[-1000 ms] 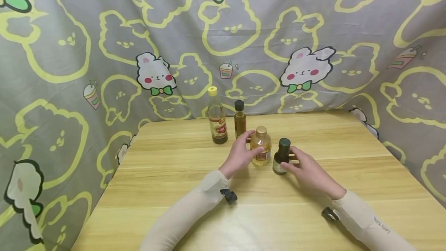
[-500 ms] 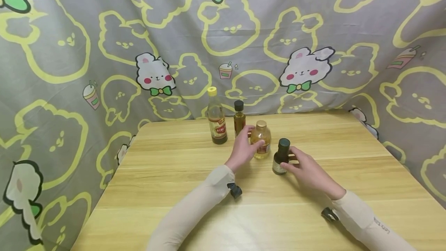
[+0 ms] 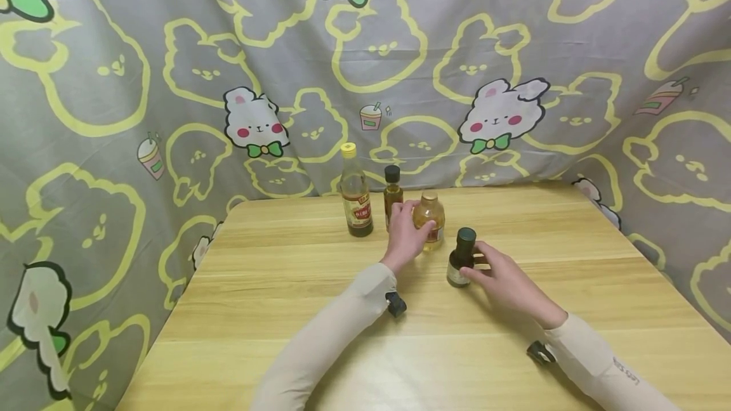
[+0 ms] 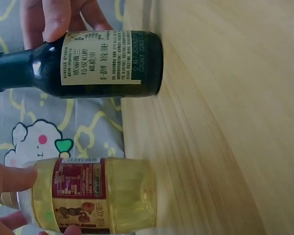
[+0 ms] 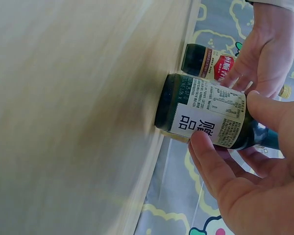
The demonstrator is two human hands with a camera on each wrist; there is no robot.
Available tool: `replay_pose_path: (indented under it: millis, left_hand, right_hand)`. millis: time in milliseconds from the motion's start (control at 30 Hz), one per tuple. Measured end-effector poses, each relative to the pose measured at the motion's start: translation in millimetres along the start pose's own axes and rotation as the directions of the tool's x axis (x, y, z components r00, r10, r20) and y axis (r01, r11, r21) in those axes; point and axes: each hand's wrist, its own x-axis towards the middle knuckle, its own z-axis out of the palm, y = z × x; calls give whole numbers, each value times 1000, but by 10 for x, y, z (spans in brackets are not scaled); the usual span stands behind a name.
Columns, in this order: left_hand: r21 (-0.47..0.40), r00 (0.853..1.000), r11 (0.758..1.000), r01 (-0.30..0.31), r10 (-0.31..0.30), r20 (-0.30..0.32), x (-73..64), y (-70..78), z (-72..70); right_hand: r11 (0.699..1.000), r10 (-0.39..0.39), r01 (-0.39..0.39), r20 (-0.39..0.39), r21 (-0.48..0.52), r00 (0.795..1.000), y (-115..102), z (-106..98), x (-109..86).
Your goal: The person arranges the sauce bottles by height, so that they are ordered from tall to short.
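Observation:
My left hand (image 3: pixel 405 236) holds a clear cooking oil bottle (image 3: pixel 435 213) of pale yellow oil, thumb on its near side. In the left wrist view this oil bottle (image 4: pixel 130 193) shows a red and tan label; whether its base touches the table I cannot tell. To its right and nearer stands a dark green olive oil bottle (image 3: pixel 460 257) with a cream label. My right hand (image 3: pixel 511 281) holds that bottle between thumb and fingers. In the right wrist view, a white sticker (image 5: pixel 193 120) covers part of the olive oil bottle's label.
Behind my left hand stands a slim black-capped bottle (image 3: pixel 393 194), partly hidden by the fingers. Left of it is a tall yellow-capped bottle (image 3: pixel 356 205) with dark liquid at the bottom. A patterned curtain (image 3: pixel 308 68) hangs behind the wooden table (image 3: pixel 274 259).
My left hand and the cooking oil bottle have moved away from me, toward the table's far edge. The right hand and olive oil bottle have stayed in place.

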Motion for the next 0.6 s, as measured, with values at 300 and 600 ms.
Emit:
replay_pose_path:
  millis: [300,600]
  left_hand:
    - [-21,998,1000,-12,10,-62,48,6,104]
    - [-38,997,999,15,-18,-82,118,23,157]
  right_hand:
    - [1000,-10,10,0,8,1000,-10,-1,-6]
    - [1000,-9,9,-4,1,1000,-2,-1,-2]
